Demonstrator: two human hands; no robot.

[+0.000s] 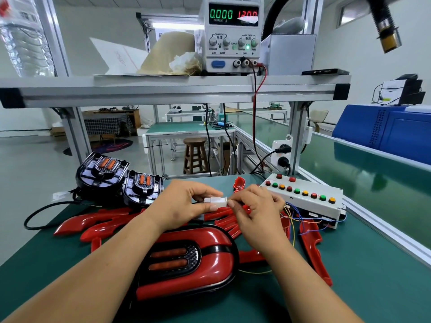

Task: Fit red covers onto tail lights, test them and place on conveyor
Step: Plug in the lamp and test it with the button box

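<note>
**Item: tail light [186,259], red cover fitted.** Lies face up on the green surface [373,287], nearest the person, below both forearms. Neither hand touches it.

**Connector [215,201].** Small white plastic block held in the air above the surface, beyond the tail light.

**Left grip [184,203].** Closed. Thumb below and fingers above pinch the left part of the connector.

**Right grip [256,206].** Closed, fingers curled. Thumb and forefinger tips pinch the connector's right end. Whether a mating half sits in this hand is hidden.

**Test box [305,199].** White, with a row of red, green and amber buttons, to the right. Thin coloured wires [291,217] run from it toward the right grip.

**Supply [233,33].** On the upper shelf. The current display reads zero.

**Stock.** Loose red covers [93,220] are spread across the surface. Two bare lights [102,169] stand at the far left with a black cable [42,213] beside them.

**Conveyor [349,173].** Green belt along the right edge, well apart from the tail light.

**Step, as judged.** The test lead is being joined, and the placing is not yet done.

**Handling, as judged**
- The tail light is a stiff moulded shell, probably light for its bulk.
- Its cover is glossy, so it is likely slippery and easily scuffed.
- Take it by the black rim on both long sides, not across the lens.
- The connector is small and rigid. Hold it by the body and never by the wires, which are thin and could pull out
</note>
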